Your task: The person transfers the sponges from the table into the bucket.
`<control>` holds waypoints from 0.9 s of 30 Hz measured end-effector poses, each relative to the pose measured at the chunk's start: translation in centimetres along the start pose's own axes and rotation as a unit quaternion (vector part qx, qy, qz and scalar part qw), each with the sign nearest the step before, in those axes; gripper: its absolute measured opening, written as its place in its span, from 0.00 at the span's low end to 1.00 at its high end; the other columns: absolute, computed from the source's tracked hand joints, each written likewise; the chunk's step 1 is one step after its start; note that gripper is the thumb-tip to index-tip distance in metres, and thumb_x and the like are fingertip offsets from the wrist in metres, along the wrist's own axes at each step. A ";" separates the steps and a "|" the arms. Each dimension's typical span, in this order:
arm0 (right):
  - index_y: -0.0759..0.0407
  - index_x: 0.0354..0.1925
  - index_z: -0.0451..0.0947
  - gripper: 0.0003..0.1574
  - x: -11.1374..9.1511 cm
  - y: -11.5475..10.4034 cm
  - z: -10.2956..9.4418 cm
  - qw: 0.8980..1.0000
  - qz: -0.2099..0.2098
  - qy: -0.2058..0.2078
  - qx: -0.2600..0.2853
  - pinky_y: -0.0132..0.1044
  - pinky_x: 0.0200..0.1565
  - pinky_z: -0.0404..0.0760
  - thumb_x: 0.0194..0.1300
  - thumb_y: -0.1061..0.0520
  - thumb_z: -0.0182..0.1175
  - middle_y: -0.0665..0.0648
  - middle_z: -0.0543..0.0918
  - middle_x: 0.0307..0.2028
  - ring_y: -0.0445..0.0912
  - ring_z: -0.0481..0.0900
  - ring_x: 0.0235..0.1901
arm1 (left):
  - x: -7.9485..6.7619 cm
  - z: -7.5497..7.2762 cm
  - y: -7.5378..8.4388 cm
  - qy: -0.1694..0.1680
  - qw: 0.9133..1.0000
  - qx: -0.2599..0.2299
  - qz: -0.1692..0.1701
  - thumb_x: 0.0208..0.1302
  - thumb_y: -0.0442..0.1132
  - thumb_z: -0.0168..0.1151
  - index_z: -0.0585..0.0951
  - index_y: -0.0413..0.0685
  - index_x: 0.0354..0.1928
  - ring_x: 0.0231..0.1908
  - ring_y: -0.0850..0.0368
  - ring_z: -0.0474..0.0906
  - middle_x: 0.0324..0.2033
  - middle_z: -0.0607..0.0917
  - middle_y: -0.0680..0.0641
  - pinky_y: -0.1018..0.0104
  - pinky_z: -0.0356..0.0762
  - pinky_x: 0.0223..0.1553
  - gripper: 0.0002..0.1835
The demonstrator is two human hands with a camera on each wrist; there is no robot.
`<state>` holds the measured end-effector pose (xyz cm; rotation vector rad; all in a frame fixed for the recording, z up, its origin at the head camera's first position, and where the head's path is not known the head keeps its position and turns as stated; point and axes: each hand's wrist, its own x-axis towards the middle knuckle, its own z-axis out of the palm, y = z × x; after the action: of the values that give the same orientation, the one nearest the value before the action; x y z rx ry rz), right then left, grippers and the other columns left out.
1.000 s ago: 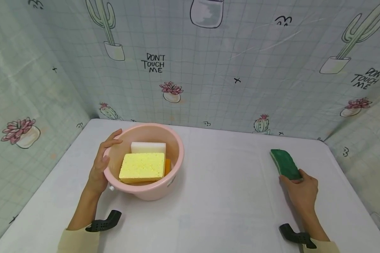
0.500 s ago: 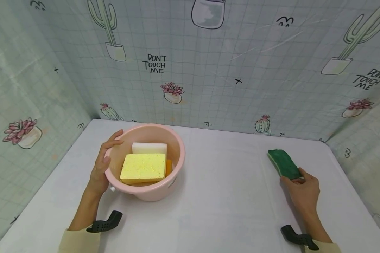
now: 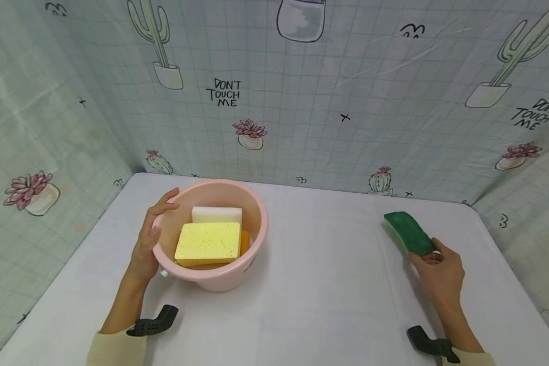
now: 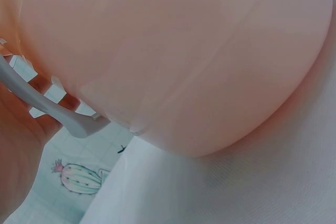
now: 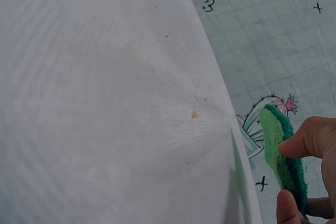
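Observation:
A pink bucket (image 3: 219,278) stands on the left part of the white table. Against its left rim lies my left hand (image 3: 143,249), fingers and thumb curved around the edge. Inside the bucket a yellow sponge (image 3: 208,241) sits in front of a white sponge (image 3: 216,214), with an orange piece (image 3: 244,243) partly hidden beneath. Over at the right, my right hand (image 3: 440,272) pinches one end of a green scouring sponge (image 3: 409,234), held tilted above the table. The right wrist view shows the scouring sponge (image 5: 278,142) between thumb and fingers, light green with a darker layer.
A grey handle (image 4: 47,103) hangs by the bucket's side near the left hand. White cloth covers the table (image 3: 320,264). Patterned curtains (image 3: 302,101) enclose the back and both sides. A black band (image 3: 153,323) sits on each wrist.
My right hand has raised the green scouring sponge slightly and tipped its free end up and leftward. My left hand and the bucket stay put.

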<state>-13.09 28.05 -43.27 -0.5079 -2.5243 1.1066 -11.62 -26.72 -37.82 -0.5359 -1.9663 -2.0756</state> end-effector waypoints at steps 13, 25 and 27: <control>0.66 0.66 0.64 0.41 -1.0 -3.1 -0.2 0.998 -0.048 -0.026 0.002 0.17 0.28 0.67 0.58 0.56 0.67 0.64 0.71 0.47 0.42 0.71 0.35 | -0.1 0.1 -0.1 0.008 1.000 0.007 0.003 0.65 0.47 0.44 0.66 0.37 0.58 0.70 0.47 0.46 0.72 0.53 0.46 0.70 0.60 0.63 0.25; 0.66 0.65 0.66 0.41 -1.7 -6.8 0.1 0.991 -0.098 -0.080 0.029 0.14 0.32 0.69 0.57 0.56 0.69 0.65 0.72 0.50 0.34 0.73 0.34 | -0.1 0.0 -0.1 0.001 1.000 0.004 0.007 0.65 0.47 0.44 0.67 0.40 0.59 0.69 0.47 0.45 0.72 0.53 0.46 0.70 0.60 0.63 0.24; 0.66 0.65 0.66 0.42 -1.9 -7.4 0.3 0.990 -0.108 -0.086 0.032 0.14 0.32 0.69 0.57 0.55 0.69 0.65 0.71 0.51 0.41 0.76 0.37 | -0.1 0.0 -0.2 0.002 1.000 0.003 0.004 0.65 0.47 0.44 0.67 0.41 0.59 0.69 0.47 0.45 0.72 0.53 0.46 0.70 0.60 0.63 0.24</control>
<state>-12.89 22.36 -38.18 -0.1214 -2.6036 1.1871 -11.60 -26.73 -38.03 -0.5368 -1.9642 -2.0653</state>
